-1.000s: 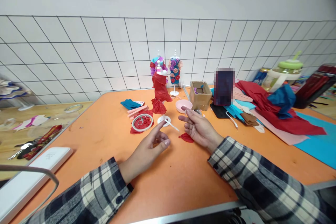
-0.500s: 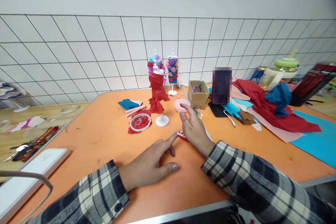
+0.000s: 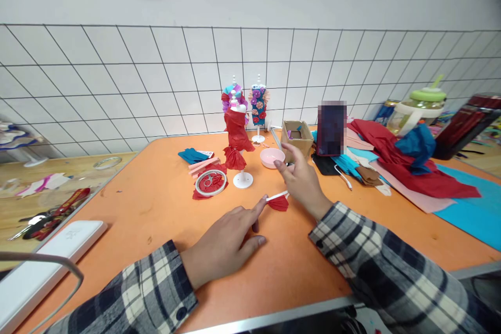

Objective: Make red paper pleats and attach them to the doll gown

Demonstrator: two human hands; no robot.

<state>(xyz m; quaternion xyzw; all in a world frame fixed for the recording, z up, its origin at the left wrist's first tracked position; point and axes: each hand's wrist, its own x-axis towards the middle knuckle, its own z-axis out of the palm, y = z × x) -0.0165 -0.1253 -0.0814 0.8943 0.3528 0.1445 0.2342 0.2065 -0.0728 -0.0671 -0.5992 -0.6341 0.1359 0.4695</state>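
Observation:
A small fan-shaped piece of pleated red crepe paper (image 3: 278,204) lies on the orange table, with a narrow white strip (image 3: 277,197) along its upper edge. My left hand (image 3: 230,242) rests low over the table, index fingertip at the strip's left end and thumb spread away. Just beyond the strip's right end, my right hand (image 3: 307,182) is raised, thumb and index finger apart; its other fingers are partly hidden. Behind them stands a mini dress form (image 3: 238,133) draped in red crepe paper, on a white round base.
A pink bowl (image 3: 271,157) and a small cardboard box (image 3: 297,138) stand behind my right hand. Left of the dress form lies a white tape ring (image 3: 210,183) on red paper. A phone (image 3: 331,129), coloured paper sheets (image 3: 415,162) and a dark red bottle (image 3: 472,122) fill the right side.
My right hand has moved right and slightly up, off the red crepe paper, so the paper and its white strip show fully. The left hand keeps its fingertip at the strip.

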